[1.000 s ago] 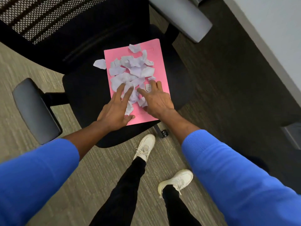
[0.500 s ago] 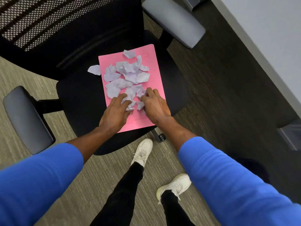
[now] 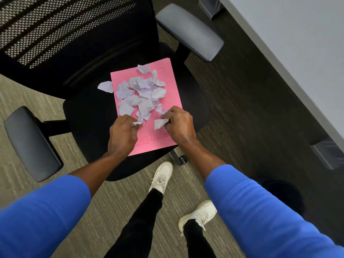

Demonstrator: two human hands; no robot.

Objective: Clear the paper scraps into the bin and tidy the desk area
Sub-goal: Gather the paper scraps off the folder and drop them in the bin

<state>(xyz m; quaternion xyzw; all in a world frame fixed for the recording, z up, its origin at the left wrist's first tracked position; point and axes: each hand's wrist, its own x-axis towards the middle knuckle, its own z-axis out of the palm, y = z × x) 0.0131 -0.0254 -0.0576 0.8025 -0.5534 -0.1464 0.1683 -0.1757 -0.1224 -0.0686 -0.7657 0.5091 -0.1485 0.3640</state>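
A pink folder [image 3: 167, 144] lies flat on the black seat of an office chair [image 3: 87, 127]. Several pale torn paper scraps [image 3: 141, 92] are heaped on its far half, and one scrap [image 3: 105, 86] lies off it on the seat to the left. My left hand [image 3: 122, 135] rests on the folder's near left part, fingers curled around a few scraps. My right hand [image 3: 179, 125] is beside it on the right, pinching a scrap [image 3: 159, 124] that sticks out leftward from its fingers.
The chair has a mesh backrest [image 3: 65, 25] and two grey armrests [image 3: 29, 144] [image 3: 189, 32]. A white desk [image 3: 297, 43] runs along the right, above dark carpet. A dark round bin-like shape [image 3: 283, 194] sits on the floor at lower right. My feet [image 3: 162, 175] stand just before the chair.
Both hands went from lying flat on the scraps to curling shut around some, and drew back a little toward the folder's near edge.
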